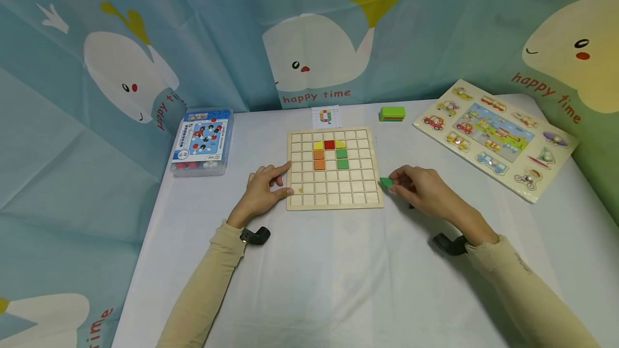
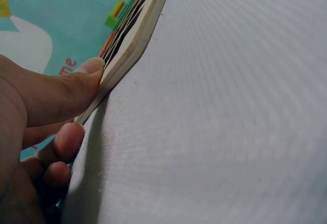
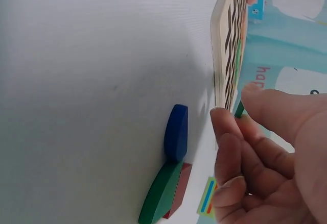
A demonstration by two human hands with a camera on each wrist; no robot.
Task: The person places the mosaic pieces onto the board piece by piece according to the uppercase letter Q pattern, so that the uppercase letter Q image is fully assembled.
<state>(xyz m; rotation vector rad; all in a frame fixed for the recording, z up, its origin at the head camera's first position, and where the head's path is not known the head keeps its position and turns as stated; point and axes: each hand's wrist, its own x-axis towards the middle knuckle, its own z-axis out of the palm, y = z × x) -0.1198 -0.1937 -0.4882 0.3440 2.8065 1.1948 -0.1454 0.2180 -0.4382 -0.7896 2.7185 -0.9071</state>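
Observation:
A wooden grid board (image 1: pixel 358 182) lies on the table, holding a red square (image 1: pixel 329 144), two yellow rounded pieces (image 1: pixel 318 145), two orange squares (image 1: pixel 319 165) and two green squares (image 1: pixel 343 164). My left hand (image 1: pixel 263 189) touches the board's left edge with thumb and forefinger spread apart. In the left wrist view its thumb (image 2: pixel 76 89) rests against the rim. Just off the board's right edge, my right hand (image 1: pixel 420 189) pinches a small green piece (image 1: pixel 386 181) with a curved side, mostly hidden by fingers in the right wrist view.
Beneath the right hand lie loose blue (image 3: pixel 176 132), green (image 3: pixel 161 193) and red (image 3: pixel 180 191) pieces. Behind the board are a pattern card (image 1: pixel 326 117) and a green-topped stack (image 1: pixel 392 114). A plastic box (image 1: pixel 202 143) stands left, a vehicle puzzle (image 1: pixel 498 138) right.

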